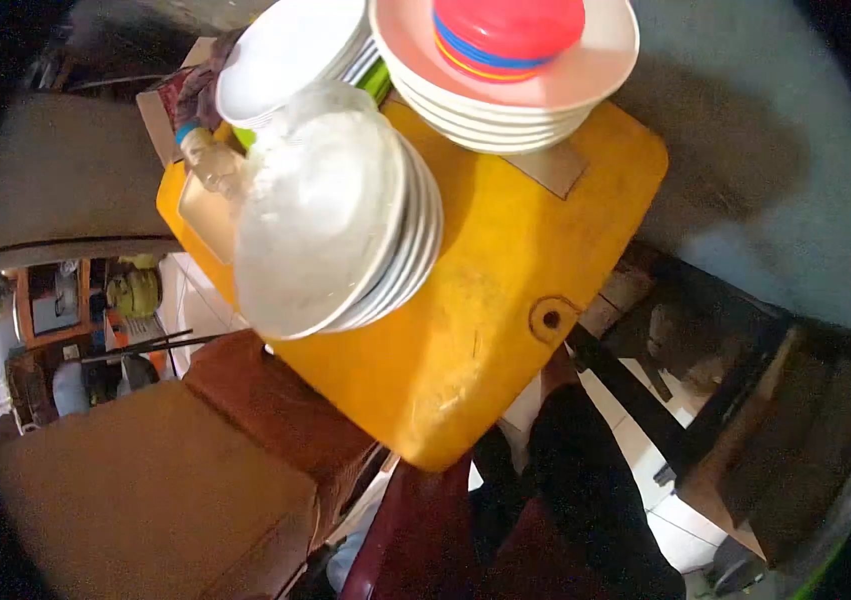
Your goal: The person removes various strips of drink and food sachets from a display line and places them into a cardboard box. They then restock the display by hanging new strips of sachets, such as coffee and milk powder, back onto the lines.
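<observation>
Oddly, neither of the hands shows in the head view, so their grip cannot be told. Nearest, a stack of white plates sits on the yellow bench, perhaps film-wrapped, beside stacked bowls.

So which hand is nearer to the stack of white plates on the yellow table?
Cannot tell: neither left nor right hand is in view. The stack of white plates sits on the yellow table with no hand on it.
</observation>
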Demonstrator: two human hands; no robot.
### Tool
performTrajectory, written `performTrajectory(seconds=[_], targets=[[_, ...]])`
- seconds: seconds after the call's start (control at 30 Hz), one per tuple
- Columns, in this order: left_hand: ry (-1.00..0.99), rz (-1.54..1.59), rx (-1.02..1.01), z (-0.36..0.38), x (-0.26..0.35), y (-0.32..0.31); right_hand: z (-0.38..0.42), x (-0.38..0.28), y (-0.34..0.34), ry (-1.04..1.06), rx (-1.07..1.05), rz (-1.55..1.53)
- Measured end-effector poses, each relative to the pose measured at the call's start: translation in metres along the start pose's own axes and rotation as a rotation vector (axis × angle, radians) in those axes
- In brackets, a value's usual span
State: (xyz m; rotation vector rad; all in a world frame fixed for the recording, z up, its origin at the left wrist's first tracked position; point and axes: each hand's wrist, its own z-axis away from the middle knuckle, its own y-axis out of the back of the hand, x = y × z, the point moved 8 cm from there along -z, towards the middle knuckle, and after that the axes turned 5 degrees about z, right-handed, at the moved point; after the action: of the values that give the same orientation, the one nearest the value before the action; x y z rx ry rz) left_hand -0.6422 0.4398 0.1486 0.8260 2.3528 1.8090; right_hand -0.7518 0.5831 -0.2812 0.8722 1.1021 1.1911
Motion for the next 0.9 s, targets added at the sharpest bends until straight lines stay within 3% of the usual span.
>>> performTrajectory(seconds=[0.07, 0.13, 0.2, 0.27, 0.3, 0.33, 0.37, 0.43, 0.47, 0.5, 0.53, 0.57, 0.6, 0.67, 0.7, 0.73, 0.8, 0.87, 0.9], targets=[[0.075, -0.034, -0.03, -0.048, -0.036, 0.068, 0.008, -0.007, 0.057, -0.052, -0.153, -0.049], [0.138, -0.045, -0.028, -0.087, -0.131, 0.178, 0.045, 0.01, 0.122, -0.105, -0.272, -0.118], [0.202, -0.041, 0.005, -0.104, -0.247, 0.318, 0.088, 0.033, 0.226, -0.169, 0.144, -0.487], [0.268, -0.039, 0.078, -0.099, -0.268, 0.411, 0.116, 0.007, 0.358, 0.0, 0.309, -1.071], [0.122, 0.091, 0.153, -0.101, -0.172, 0.403, 0.129, -0.007, 0.409, 0.013, 0.236, -1.257], [0.219, 0.199, 0.146, -0.1, -0.171, 0.4, 0.136, -0.026, 0.458, 0.034, 0.146, -1.439], [0.197, 0.361, 0.13, -0.098, -0.171, 0.399, 0.149, -0.054, 0.512, 0.096, 0.121, -1.461], [0.166, 0.431, 0.161, -0.097, -0.177, 0.401, 0.191, -0.14, 0.613, 0.427, -0.093, -1.254], [0.158, 0.479, 0.184, -0.097, -0.176, 0.403, 0.214, -0.181, 0.656, 0.722, 0.027, -0.808], [0.168, 0.56, 0.225, -0.098, -0.179, 0.405, 0.247, -0.224, 0.685, 0.842, -0.271, -1.134], [0.177, 0.637, 0.253, -0.094, -0.185, 0.406, 0.282, -0.259, 0.709, 0.977, -0.477, -1.238], [0.187, 0.668, 0.323, -0.086, -0.196, 0.405, 0.308, -0.286, 0.694, 0.979, -0.804, -1.283], [0.188, 0.707, 0.403, -0.086, -0.204, 0.409, 0.337, -0.309, 0.694, 1.09, -0.875, -1.195], [0.194, 0.892, 0.568, -0.079, -0.206, 0.416, 0.376, -0.346, 0.66, 1.085, -0.947, -1.143], [0.122, 0.777, 0.601, -0.076, -0.206, 0.424, 0.392, -0.361, 0.651, 1.261, -0.746, -1.051], [0.055, 0.655, 0.627, -0.073, -0.203, 0.433, 0.412, -0.364, 0.673, 1.4, -0.365, -0.877], [0.019, 0.677, 0.635, -0.076, -0.193, 0.447, 0.45, -0.363, 0.679, 1.702, -0.051, -0.552], [-0.009, 0.414, 0.389, -0.083, -0.185, 0.429, 0.469, -0.36, 0.643, 1.89, 0.036, -0.251], [-0.02, 0.385, 0.339, -0.083, -0.185, 0.421, 0.471, -0.354, 0.641, 1.873, -0.01, -0.251]])
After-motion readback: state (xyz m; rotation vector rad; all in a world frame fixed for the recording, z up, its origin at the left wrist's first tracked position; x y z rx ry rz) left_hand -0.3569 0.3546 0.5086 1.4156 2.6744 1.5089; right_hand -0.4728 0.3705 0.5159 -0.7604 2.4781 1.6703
